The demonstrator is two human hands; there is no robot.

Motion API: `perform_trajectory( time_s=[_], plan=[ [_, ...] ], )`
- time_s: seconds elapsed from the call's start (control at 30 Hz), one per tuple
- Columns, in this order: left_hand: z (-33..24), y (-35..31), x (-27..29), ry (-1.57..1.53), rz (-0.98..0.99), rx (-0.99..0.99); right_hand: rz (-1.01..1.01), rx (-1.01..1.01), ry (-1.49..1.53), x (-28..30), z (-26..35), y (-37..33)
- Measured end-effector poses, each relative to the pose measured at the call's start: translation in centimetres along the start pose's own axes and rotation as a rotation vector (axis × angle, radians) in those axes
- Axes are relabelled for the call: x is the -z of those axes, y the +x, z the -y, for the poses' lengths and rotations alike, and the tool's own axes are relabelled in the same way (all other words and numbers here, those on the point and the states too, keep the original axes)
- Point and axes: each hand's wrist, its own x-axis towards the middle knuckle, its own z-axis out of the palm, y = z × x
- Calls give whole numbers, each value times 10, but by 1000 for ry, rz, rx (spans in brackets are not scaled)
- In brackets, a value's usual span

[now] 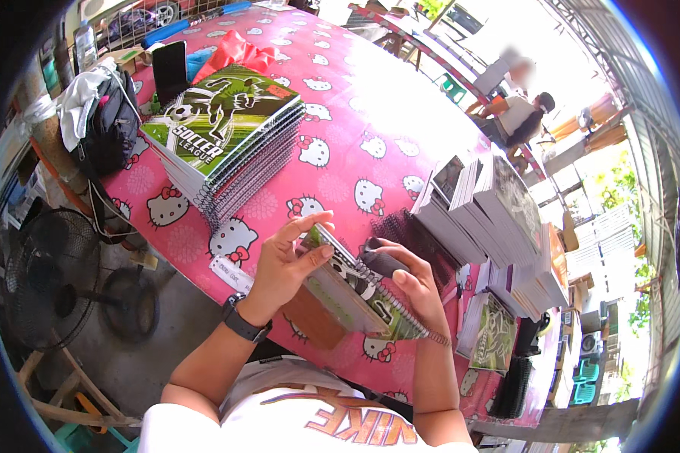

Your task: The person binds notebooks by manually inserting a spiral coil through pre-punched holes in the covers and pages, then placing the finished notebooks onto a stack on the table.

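Spiral notebook (359, 291): raised, tilted, above the near side of the pink table (351, 162)
Left hand (285, 260): closed, pinching the notebook's upper end between thumb and fingers
Right hand (412, 275): with fingers curled around a dark object (385, 262), unclear in kind, beside the coil (400, 301)
Green notebook stack (227, 124): beyond the left hand
Paper piles (499, 215): right of both hands

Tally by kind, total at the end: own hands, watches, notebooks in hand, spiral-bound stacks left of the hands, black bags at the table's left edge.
Own hands: 2 (left hand, right hand)
Watches: 1 (black watch)
Notebooks in hand: 1 (spiral notebook)
Spiral-bound stacks: 1 (green-covered stack)
Black bags: 1 (black bag)
Total: 6
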Motion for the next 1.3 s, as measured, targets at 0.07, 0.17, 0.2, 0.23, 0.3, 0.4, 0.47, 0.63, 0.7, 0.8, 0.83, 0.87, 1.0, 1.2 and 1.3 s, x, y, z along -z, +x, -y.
perform_trajectory(
  time_s=[0.07,0.17,0.2,0.23,0.3,0.4,0.47,0.63,0.7,0.8,0.83,0.87,1.0,1.2,1.3],
  plan=[
    [0,-2,2,24,6,22,62,65,147,-4,3,-2],
    [0,-2,3,0,23,61,162,101,194,-7,3,-1],
    [-1,0,1,-48,36,66,68,-37,-10,-1,-12,5],
    [-2,0,2,-46,34,52,47,-27,-28,3,-14,8],
    [-2,-2,5,5,47,53,81,85,292,2,-10,4],
    [-4,1,4,-30,63,84,218,147,193,-3,5,11],
    [-3,-2,6,-4,85,76,42,-38,-85,-3,0,20],
    [-2,1,9,-14,114,47,215,135,116,-5,-5,24],
    [0,3,13,25,102,53,117,48,57,-2,-6,29],
    [2,2,14,93,122,44,203,155,232,-6,3,28],
    [1,2,14,95,124,47,275,212,257,-11,8,27],
    [-1,1,13,58,109,82,125,82,-45,-12,0,31],
    [2,1,17,93,114,26,264,198,441,-17,10,30],
    [-1,9,9,209,162,-8,-42,196,-917,13,-23,33],
    [-12,11,6,253,224,-53,-11,317,-323,9,29,12]
  ],
)
